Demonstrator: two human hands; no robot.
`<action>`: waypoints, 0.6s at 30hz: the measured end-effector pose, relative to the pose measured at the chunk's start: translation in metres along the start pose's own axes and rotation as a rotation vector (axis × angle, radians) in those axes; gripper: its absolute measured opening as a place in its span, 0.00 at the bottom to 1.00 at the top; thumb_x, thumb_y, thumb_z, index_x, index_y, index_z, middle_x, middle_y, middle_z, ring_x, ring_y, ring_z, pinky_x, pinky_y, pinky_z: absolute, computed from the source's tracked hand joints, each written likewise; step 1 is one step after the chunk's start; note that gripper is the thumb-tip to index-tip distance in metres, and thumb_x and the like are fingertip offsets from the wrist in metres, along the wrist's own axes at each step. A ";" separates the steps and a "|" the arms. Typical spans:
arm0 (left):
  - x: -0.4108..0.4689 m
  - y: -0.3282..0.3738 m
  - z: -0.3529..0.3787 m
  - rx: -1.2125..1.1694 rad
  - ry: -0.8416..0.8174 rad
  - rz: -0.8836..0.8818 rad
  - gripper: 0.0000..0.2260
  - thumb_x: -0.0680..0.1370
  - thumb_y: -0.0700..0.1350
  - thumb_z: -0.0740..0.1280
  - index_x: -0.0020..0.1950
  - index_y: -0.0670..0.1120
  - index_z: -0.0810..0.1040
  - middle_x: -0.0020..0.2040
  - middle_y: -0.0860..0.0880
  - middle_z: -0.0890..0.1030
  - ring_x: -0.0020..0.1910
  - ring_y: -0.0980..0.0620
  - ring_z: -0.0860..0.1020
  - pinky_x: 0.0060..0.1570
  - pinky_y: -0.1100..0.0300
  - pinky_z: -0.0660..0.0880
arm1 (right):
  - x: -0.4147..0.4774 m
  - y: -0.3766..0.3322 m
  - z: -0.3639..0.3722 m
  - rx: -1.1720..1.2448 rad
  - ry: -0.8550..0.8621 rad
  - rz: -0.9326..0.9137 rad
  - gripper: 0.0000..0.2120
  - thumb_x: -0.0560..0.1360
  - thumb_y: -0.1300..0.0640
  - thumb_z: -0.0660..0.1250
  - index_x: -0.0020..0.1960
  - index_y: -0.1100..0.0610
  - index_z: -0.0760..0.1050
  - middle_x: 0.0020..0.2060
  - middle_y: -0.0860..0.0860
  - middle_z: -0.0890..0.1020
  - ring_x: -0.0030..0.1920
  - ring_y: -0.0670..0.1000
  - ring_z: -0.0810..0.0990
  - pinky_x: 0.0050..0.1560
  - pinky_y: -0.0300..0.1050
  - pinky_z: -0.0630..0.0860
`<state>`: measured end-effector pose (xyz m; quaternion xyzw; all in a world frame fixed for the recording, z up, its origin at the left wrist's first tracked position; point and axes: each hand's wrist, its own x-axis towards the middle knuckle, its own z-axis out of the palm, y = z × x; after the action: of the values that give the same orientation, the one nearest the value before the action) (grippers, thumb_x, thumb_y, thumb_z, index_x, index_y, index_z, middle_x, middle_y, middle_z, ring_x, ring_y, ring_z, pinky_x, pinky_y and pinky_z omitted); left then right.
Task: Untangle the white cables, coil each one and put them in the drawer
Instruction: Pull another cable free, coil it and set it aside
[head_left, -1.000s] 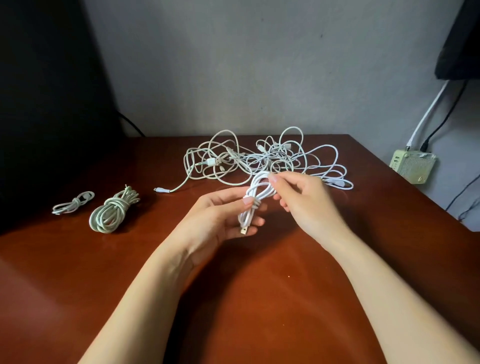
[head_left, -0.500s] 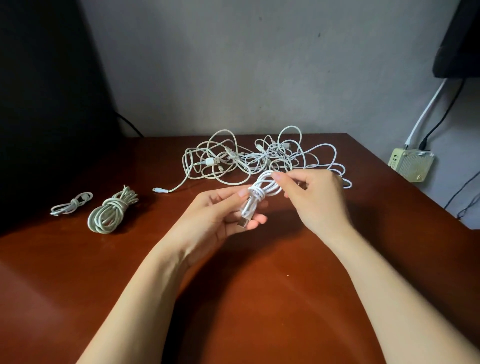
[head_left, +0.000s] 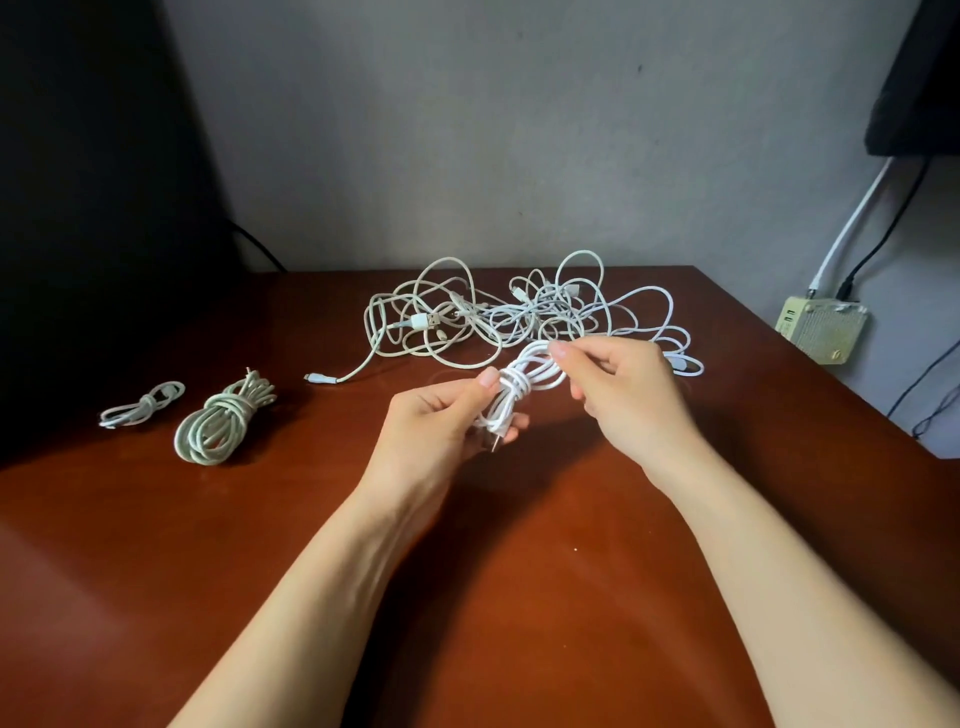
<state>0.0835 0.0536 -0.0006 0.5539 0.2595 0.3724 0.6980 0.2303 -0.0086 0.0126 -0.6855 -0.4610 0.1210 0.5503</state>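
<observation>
I held a small white cable bundle (head_left: 525, 385) above the wooden table (head_left: 519, 597), between both of my hands. My left hand (head_left: 441, 423) gripped its lower part, thumb pressed against the wraps at the middle and the other fingers curled underneath, where a USB plug (head_left: 494, 442) stuck out downward. My right hand (head_left: 626, 397) pinched the upper loops of the same bundle between thumb and forefinger, the remaining fingers curled in toward the palm. A few turns of cable bound the bundle crosswise at its waist.

Just behind my hands the tangle of white cables (head_left: 467, 317) lay spread on the table, near the far edge, with one plug end (head_left: 318, 378) trailing out to the left. Well apart from it, on the left side of the table, sat two finished coils: a thick greenish-white coil (head_left: 218, 422) and, just beside it to the left, a thin small coil (head_left: 140, 408). A beige box (head_left: 823, 328) with cords plugged into its top stood past the table's right edge, against the grey wall (head_left: 493, 130).
</observation>
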 end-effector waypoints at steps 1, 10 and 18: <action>0.000 0.000 0.000 -0.020 0.003 -0.002 0.14 0.71 0.48 0.67 0.44 0.38 0.84 0.39 0.41 0.83 0.35 0.52 0.81 0.37 0.65 0.77 | 0.000 0.000 -0.001 0.032 -0.013 0.014 0.10 0.77 0.52 0.66 0.38 0.51 0.80 0.22 0.43 0.71 0.24 0.40 0.69 0.33 0.34 0.63; 0.005 0.000 -0.004 0.052 0.007 -0.035 0.11 0.79 0.43 0.63 0.44 0.40 0.83 0.37 0.43 0.82 0.32 0.54 0.80 0.36 0.67 0.77 | 0.001 0.008 0.005 0.091 -0.002 0.036 0.17 0.76 0.51 0.67 0.35 0.62 0.78 0.24 0.47 0.73 0.27 0.45 0.69 0.37 0.44 0.67; -0.001 0.003 -0.004 0.085 -0.180 -0.185 0.12 0.76 0.49 0.65 0.50 0.41 0.81 0.40 0.45 0.82 0.33 0.53 0.78 0.37 0.62 0.77 | -0.002 0.005 0.007 0.090 -0.083 -0.016 0.08 0.76 0.53 0.68 0.38 0.49 0.80 0.25 0.45 0.75 0.28 0.42 0.72 0.33 0.34 0.70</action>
<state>0.0791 0.0561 0.0009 0.5879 0.2613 0.2438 0.7257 0.2270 -0.0058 0.0050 -0.6506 -0.4830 0.1655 0.5621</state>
